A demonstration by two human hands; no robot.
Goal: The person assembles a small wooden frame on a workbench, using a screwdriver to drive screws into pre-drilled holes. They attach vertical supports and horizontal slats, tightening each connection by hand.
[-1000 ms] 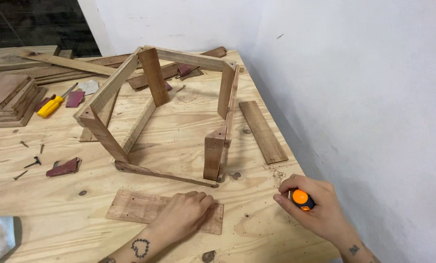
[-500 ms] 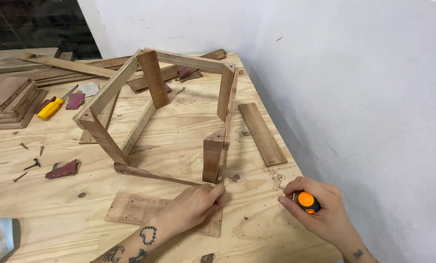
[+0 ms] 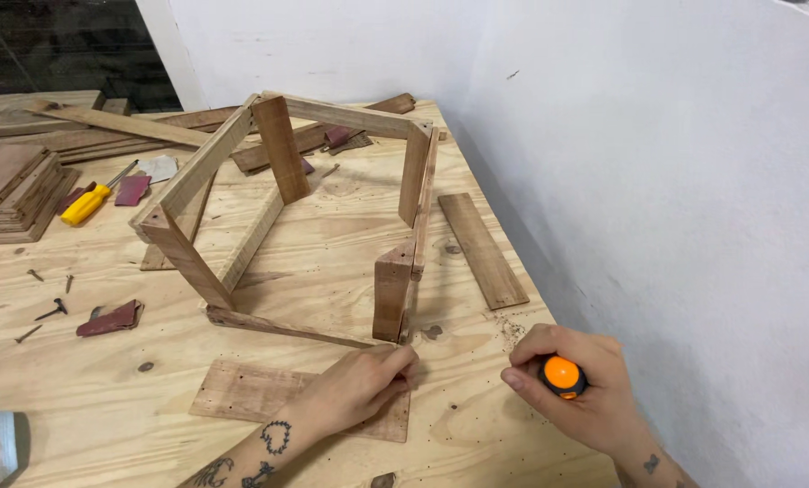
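Your left hand (image 3: pixel 355 389) presses fingertips on the flat board (image 3: pixel 242 393) lying on the surface (image 3: pixel 332 244) by the wooden frame (image 3: pixel 287 208); your right hand (image 3: pixel 576 389) is clamped on an orange-capped tool (image 3: pixel 562 375). The board looks light, stiff, splintery: grip its long edges.

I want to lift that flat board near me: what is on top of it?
The left hand lies on the flat board, fingertips by the wooden frame. Its left part is bare. Anything beneath the hand is hidden.
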